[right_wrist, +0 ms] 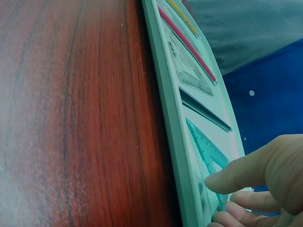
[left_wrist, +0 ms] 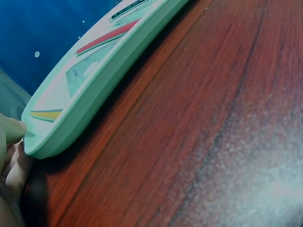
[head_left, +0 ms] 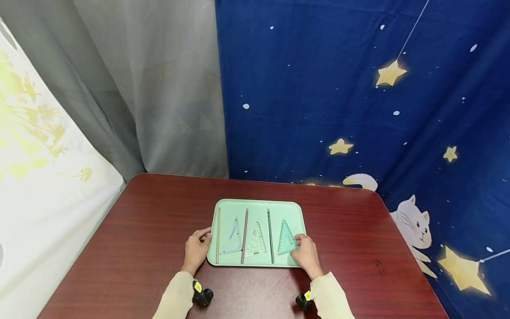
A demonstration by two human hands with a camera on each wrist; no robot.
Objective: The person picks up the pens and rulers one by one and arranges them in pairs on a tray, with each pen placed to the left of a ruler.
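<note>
A pale green tray [head_left: 256, 212] lies on the table, carrying pencils and set squares in alternation. From the left come a yellow pencil [head_left: 218, 237], a clear set square [head_left: 237, 235], a red pencil [head_left: 245, 237], a second clear set square [head_left: 260, 241], a black pencil [head_left: 270, 237] and a teal set square [head_left: 283, 241]. My left hand [head_left: 195, 251] holds the tray's left rim, thumb on top and fingers at its outer side. At the tray's right side, my right hand [head_left: 307, 254] pinches the teal set square between thumb and fingers, as the right wrist view shows.
The reddish-brown wooden table [head_left: 159, 212] extends around the tray on all sides. Behind it hang a grey curtain [head_left: 179, 88] and a blue star-patterned curtain [head_left: 299, 88]. A white cloth [head_left: 48, 212] borders the left side. Each wrist wears a small black camera [head_left: 204, 297].
</note>
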